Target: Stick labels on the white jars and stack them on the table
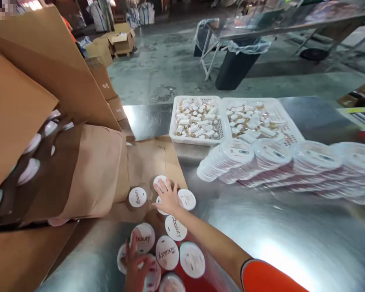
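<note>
My right hand (169, 199) lies spread over white round-topped containers near the edge of a cardboard flap, touching one white round container (160, 183). Beside it are a round top printed "beauty" (137, 197) and a plain-looking round container (187, 199). Lower down, my left hand (136, 263), slightly blurred, rests with fingers apart among more round containers; one finger touches a "beauty" top (146, 237). Between the hands, printed round tops (167, 253) stand close together over a red surface. What lies under both palms is hidden.
A large open carton (94, 174) with round white items inside fills the left. Two white trays (194, 141) of small bottles stand at the back of the metal table (246, 227). Leaning rows of stacked clear-wrapped discs (237, 152) line the right. Beyond is a black bin (235, 69).
</note>
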A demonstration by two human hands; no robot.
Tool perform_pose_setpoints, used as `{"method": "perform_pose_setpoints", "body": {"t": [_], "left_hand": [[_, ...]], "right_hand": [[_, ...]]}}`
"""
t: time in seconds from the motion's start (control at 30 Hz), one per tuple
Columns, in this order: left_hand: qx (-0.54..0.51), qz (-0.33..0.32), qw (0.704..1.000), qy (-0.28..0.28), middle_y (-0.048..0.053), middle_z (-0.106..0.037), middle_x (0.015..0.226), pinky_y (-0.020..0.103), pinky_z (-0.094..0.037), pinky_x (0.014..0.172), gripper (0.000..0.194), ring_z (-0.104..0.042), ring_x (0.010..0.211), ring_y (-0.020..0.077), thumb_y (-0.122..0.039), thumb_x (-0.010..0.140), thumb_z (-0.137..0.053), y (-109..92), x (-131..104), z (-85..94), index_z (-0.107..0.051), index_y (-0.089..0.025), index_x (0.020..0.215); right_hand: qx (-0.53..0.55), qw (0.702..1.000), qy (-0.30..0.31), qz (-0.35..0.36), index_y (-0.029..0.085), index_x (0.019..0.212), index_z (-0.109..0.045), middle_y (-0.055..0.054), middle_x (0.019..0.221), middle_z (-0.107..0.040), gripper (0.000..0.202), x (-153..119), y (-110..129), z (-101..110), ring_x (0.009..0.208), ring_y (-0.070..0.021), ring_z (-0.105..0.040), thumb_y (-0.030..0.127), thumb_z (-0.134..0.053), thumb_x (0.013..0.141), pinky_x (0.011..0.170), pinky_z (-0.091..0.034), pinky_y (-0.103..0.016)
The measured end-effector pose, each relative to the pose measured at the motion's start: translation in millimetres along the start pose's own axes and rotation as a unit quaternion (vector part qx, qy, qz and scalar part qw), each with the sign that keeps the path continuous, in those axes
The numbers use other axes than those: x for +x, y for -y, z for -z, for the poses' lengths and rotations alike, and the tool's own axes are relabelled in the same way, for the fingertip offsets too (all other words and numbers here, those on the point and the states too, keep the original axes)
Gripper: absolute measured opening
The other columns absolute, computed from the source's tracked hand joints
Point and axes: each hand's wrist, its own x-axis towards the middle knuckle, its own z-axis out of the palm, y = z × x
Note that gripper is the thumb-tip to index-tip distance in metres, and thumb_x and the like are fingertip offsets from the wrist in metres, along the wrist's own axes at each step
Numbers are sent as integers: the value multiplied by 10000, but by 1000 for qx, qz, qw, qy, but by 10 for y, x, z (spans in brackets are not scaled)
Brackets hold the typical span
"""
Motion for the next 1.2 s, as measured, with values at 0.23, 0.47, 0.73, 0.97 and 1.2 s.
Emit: {"method": "perform_pose_setpoints", "body": {"t": [0.23, 0.47, 0.73, 0.97, 1.2], "left_hand": [[-45, -94, 993, 47, 101, -537, 1487, 580, -100, 1226, 286, -143, 1530, 368, -370, 831, -612, -724, -283, 35, -770, -197, 667], [-174, -31, 984, -2, 169, -674, 1291, 451, -569, 933, 444, -632, 1180, 374, -606, 702, -705, -305, -1326, 482, -767, -173, 632], [-64, 4, 997, 31, 154, -724, 1185, 456, -511, 1003, 419, -532, 1310, 385, -610, 651, -688, 202, -2129, -211, -729, -212, 526], [5, -46, 996, 77, 197, -656, 1308, 436, -465, 1022, 309, -504, 1347, 365, -388, 741, -636, -204, -1954, -810, -668, -174, 521], [81, -100, 985, 114, 129, -617, 1390, 439, -462, 1033, 202, -501, 1347, 340, -228, 744, -633, -501, -1848, -1153, -664, -184, 550]], "right_hand": [[-19, 999, 40, -19, 253, 1555, -332, -138, 1658, -148, 749, -1088, -191, 208, 1498, -452, -94, 604, -504, 917, 1113, -81, -753], [1, 993, 52, 104, 185, 1545, -347, -204, 1631, -206, 857, -2811, -262, 91, 1490, -415, -177, 576, -631, 837, 1175, -132, -638], [6, 996, 75, -51, 180, 1456, -473, -176, 1438, -500, 678, -3945, -468, -168, 1307, -356, -447, 317, -645, 815, 1101, -342, -492], [36, 988, 74, -129, 160, 1535, -330, -186, 1534, -388, 949, -4017, -439, 37, 1364, -360, -377, 459, -741, 734, 1091, -351, -462], [25, 984, 90, -150, 161, 1469, -454, -209, 1410, -512, 794, -3851, -531, 202, 1283, -349, -469, 492, -716, 795, 1033, -401, -425]]}}
